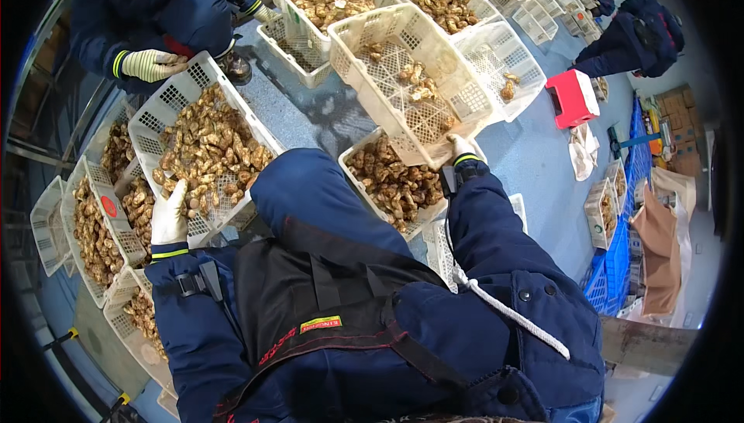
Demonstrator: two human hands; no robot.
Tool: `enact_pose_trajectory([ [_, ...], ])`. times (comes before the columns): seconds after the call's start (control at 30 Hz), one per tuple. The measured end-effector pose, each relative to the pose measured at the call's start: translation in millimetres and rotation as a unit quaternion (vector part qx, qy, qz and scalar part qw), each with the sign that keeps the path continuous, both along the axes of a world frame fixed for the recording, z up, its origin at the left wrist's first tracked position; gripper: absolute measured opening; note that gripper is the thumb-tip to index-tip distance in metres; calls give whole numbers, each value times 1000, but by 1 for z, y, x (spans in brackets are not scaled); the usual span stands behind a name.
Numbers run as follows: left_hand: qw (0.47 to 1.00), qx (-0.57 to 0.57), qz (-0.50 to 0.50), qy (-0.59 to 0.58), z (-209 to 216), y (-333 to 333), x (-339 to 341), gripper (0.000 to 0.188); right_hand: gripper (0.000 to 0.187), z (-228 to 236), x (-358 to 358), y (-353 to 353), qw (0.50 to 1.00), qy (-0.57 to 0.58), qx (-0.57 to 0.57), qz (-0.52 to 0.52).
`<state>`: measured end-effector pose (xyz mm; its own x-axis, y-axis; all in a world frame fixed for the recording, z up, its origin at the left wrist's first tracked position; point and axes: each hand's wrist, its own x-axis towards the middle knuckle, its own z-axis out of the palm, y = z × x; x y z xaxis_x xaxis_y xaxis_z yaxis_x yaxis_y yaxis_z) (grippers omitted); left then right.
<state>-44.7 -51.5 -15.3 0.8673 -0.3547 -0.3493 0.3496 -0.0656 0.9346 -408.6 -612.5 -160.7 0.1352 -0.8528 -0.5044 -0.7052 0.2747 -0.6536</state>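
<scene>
My right hand [463,148], in a white glove, is closed on the near right rim of a cream plastic crate [465,101]. This crate is tilted above another crate filled with brown mushrooms [391,183], and a few mushrooms [418,83] lie on its slotted bottom. My left hand [170,217], also white-gloved, is at the near left wall of a white crate [260,132] half full of mushrooms [208,140]. One finger points up beside the mushrooms; the other fingers are mostly hidden, so whether it grips anything is unclear.
A co-worker crouches at far left, a striped-gloved hand [153,65] by my left crate. Mushroom crates [93,221] crowd the left side, others [333,0] the back. A red and white box [572,99] stands right on the blue floor [535,167]; another person [635,35] bends beyond.
</scene>
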Motion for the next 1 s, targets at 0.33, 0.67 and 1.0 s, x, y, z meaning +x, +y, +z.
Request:
enact_pose_trajectory([
  [0.33, 998, 58, -12, 6, -4, -8, 1, 24, 49, -119, -81, -64, 985, -61, -146, -64],
  [0.67, 999, 32, -41, -1, 4, -22, -2, 39, 47, -65, -68, -14, 963, -245, -50, -101],
  [1.0, 981, 76, -61, -170, -35, 9, 17, 31, 38, -43, -65, 14, 957, 165, -187, 146],
])
